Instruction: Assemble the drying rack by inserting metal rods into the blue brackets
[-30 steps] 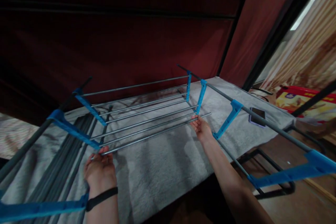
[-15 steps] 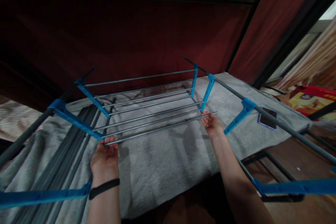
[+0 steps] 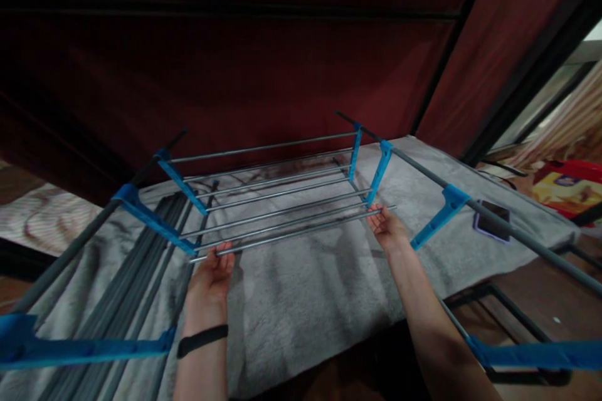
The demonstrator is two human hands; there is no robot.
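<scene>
One rod (image 3: 301,232) sits pinched between my left hand (image 3: 211,276) and right hand (image 3: 390,232); beyond them, six crossbars (image 3: 277,194) span four blue brackets (image 3: 157,219).

Person by me has bare forearms (image 3: 429,310). Left hand (image 3: 212,272) bare, with a narrow, flat, plain black wristband (image 3: 203,341) round the wrist. Right hand (image 3: 389,230) bare, likewise its wrist. Dark patch (image 3: 382,357) low between the arms: clothing or shadow, can't tell.

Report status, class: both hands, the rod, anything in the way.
Left hand and right hand holding one metal rod, near opposite ends. Rod on near side of crossbars. Blue bracket close by right hand.
</scene>
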